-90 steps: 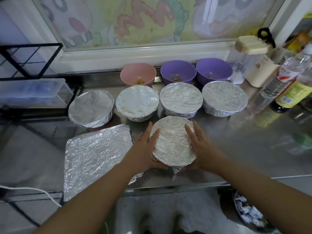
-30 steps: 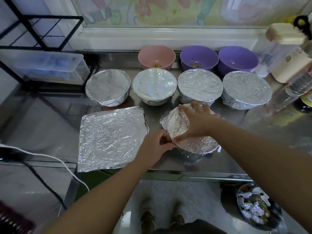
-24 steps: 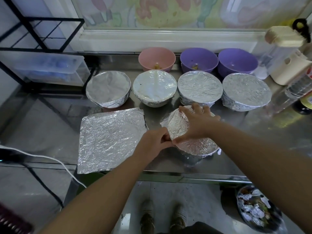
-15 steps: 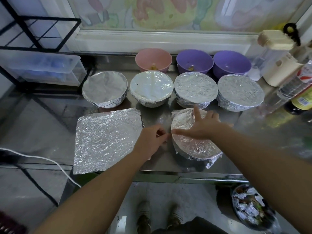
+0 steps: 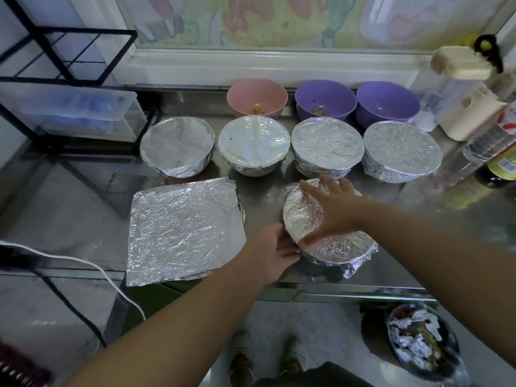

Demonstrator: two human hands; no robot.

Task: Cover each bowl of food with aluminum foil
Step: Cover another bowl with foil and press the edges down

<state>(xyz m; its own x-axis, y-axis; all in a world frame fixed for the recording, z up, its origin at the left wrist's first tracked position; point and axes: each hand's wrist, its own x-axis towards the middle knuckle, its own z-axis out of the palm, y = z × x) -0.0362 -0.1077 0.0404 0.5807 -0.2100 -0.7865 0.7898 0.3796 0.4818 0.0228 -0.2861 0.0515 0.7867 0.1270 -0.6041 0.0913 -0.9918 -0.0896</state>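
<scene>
Right hand (image 5: 332,210) lies flat, fingers spread, pressing the top of the foil-covered bowl (image 5: 335,247) near the tabletop (image 5: 405,233) front edge. Left hand (image 5: 275,248), fingers loosely extended, pushes foil against the bowl's near-left side. Loose foil sheet (image 5: 184,230) lies to the left, apart.

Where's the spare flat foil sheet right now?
Head view: the flat foil sheet lies at the counter's front edge, left of the front foil-covered bowl.
</scene>
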